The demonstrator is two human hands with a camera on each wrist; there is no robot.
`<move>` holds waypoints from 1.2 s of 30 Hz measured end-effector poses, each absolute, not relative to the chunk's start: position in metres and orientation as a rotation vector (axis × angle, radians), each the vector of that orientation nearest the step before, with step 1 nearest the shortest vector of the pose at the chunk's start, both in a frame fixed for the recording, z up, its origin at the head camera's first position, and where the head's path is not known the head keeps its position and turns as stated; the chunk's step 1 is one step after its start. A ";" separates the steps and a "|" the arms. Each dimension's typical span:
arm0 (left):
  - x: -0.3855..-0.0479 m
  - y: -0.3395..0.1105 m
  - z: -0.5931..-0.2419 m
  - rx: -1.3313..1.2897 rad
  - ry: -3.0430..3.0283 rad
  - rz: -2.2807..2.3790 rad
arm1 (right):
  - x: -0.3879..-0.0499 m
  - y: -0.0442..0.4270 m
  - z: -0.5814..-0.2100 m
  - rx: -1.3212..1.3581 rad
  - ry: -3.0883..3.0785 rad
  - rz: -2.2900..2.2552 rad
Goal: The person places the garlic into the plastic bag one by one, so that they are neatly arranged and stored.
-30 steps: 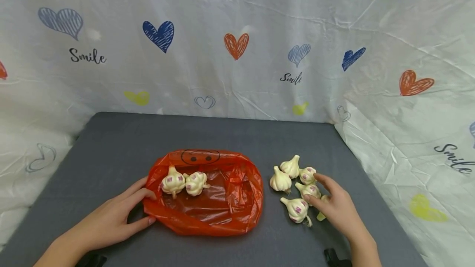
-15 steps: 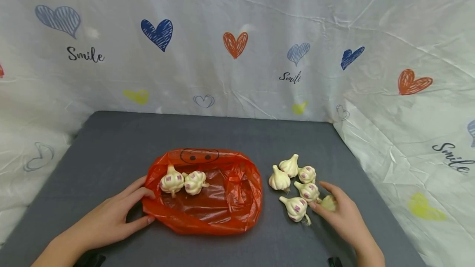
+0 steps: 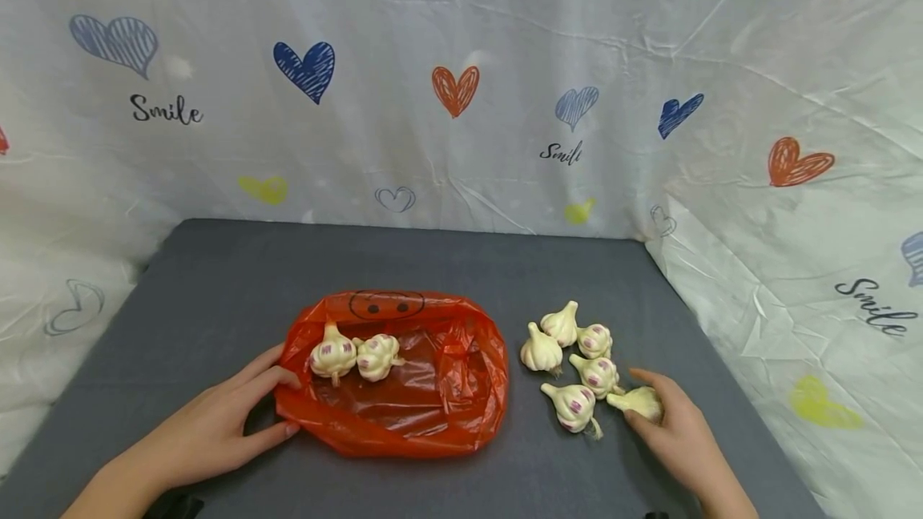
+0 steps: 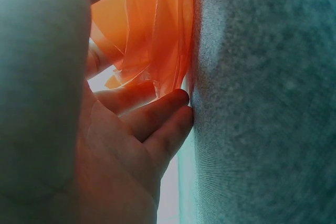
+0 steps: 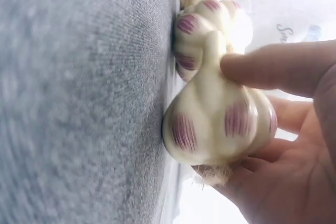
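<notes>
A red plastic bag point(image 3: 411, 439) lies spread with its mouth up, and two garlic bulbs point(image 3: 376, 356) rest in its left part. At the bag's left edge, my left hand point(image 3: 216, 427) holds the rim between thumb and fingers; the left wrist view shows its fingers against the orange-looking film point(image 4: 157, 30). To the right of the bag, my right hand point(image 3: 674, 431) grips a garlic bulb point(image 3: 640, 403) at the near right of a group. In the right wrist view the thumb presses this bulb's neck point(image 5: 212, 61), with fingers behind its body; the bulb appears to touch the table.
Several other garlic bulbs point(image 3: 577, 407) sit close together between the bag and my right hand. They stand on a dark grey table point(image 3: 433, 259). A pale curtain point(image 3: 404, 134) printed with hearts hangs along the back and sides.
My right hand has shifted right and nearer, away from the grouped bulbs. The bulb in its grasp has turned, its neck now pointing left. My left hand and the bag stay put.
</notes>
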State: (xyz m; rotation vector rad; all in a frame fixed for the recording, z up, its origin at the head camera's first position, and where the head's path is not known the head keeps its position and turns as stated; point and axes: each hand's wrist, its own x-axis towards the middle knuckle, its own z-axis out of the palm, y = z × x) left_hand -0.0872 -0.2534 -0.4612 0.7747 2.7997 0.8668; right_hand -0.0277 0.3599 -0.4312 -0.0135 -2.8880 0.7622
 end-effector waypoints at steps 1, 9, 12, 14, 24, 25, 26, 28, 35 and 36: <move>-0.087 -0.253 -0.461 0.774 2.800 0.866 | -0.027 0.360 -0.431 -0.040 -2.911 0.762; -0.087 -0.254 -0.462 0.773 2.802 0.858 | -0.026 0.363 -0.432 -0.105 -2.969 0.757; -0.087 -0.254 -0.462 0.779 2.807 0.858 | -0.026 0.364 -0.433 -0.132 -2.970 0.741; -0.086 -0.254 -0.462 0.780 2.809 0.858 | -0.026 0.365 -0.433 -0.149 -2.967 0.726; -0.086 -0.253 -0.459 0.786 2.804 0.871 | -0.025 0.369 -0.434 -0.186 -2.975 0.689; -0.086 -0.252 -0.459 0.785 2.805 0.868 | -0.025 0.369 -0.434 -0.187 -2.977 0.683; -0.086 -0.252 -0.459 0.785 2.806 0.866 | -0.025 0.369 -0.434 -0.184 -2.978 0.676; -0.086 -0.252 -0.459 0.783 2.808 0.862 | -0.024 0.369 -0.434 -0.171 -2.970 0.673; -0.086 -0.252 -0.459 0.781 2.809 0.861 | -0.022 0.370 -0.428 -0.133 -2.944 0.667; -0.086 -0.252 -0.459 0.782 2.808 0.863 | -0.023 0.370 -0.427 -0.125 -2.934 0.657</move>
